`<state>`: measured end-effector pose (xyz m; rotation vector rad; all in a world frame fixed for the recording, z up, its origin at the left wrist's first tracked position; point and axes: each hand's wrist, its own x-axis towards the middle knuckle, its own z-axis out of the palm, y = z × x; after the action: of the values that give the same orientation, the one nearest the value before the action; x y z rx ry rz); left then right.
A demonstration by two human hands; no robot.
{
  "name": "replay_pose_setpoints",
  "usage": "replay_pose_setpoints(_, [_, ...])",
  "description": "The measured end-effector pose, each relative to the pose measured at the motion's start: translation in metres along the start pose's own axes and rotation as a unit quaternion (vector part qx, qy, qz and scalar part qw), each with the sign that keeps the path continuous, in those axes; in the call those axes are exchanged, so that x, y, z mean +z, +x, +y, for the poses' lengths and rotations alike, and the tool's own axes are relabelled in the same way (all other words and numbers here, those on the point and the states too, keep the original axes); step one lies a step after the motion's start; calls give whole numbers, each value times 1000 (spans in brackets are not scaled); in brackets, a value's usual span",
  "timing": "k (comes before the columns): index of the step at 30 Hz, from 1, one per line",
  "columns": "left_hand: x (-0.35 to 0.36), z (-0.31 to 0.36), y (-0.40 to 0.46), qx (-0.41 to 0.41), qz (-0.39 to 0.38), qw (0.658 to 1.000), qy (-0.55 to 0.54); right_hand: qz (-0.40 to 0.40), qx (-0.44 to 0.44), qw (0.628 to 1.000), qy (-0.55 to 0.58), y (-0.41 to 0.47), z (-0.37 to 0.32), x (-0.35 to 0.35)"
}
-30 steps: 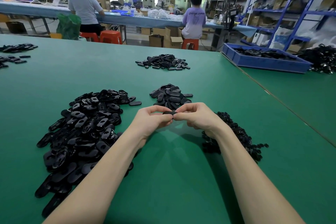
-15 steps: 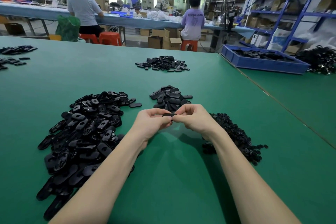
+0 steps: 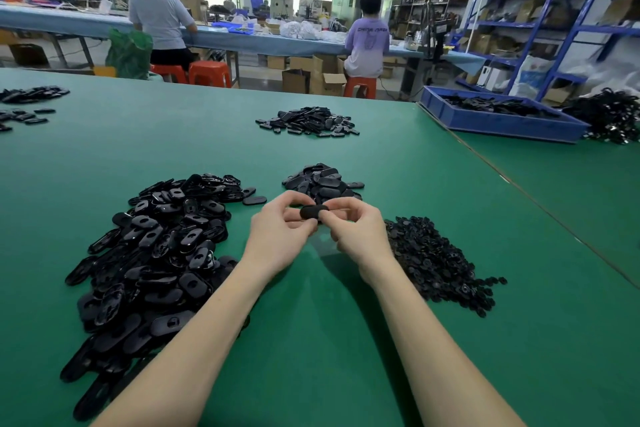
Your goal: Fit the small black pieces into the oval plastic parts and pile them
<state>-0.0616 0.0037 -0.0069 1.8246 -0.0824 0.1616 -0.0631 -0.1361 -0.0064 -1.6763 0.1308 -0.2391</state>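
Oval part point(image 3: 313, 211) now tilted up, pinched between left hand point(image 3: 282, 236), right hand point(image 3: 356, 230) grip.

A green-topped table point(image 3: 311, 340) carries a big heap of oval plastic parts point(image 3: 156, 253) at left, a small pile of fitted ovals point(image 3: 323, 182) ahead, a heap of small black pieces point(image 3: 436, 260) at right, another pile point(image 3: 308, 121) farther back, and a blue tray point(image 3: 502, 121).

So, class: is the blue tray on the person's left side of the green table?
No, the blue tray sits at the far right, beyond the right hand.
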Motion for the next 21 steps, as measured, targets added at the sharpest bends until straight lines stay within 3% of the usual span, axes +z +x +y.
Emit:
replay_pose_setpoints(5, [-9, -3, 3, 109, 43, 979, 169, 76, -75, 994, 3, -5, 6, 16])
replay_pose_setpoints(10, [1, -3, 17, 120, 57, 961, 241, 208, -73, 974, 54, -3, 10, 13])
replay_pose_setpoints(14, [18, 0, 43, 84, 14, 954, 288, 217, -48, 973, 58, 2, 15, 10])
replay_pose_setpoints(21, [25, 1, 53, 67, 17, 958, 279, 205, -42, 977, 25, 3, 17, 9])
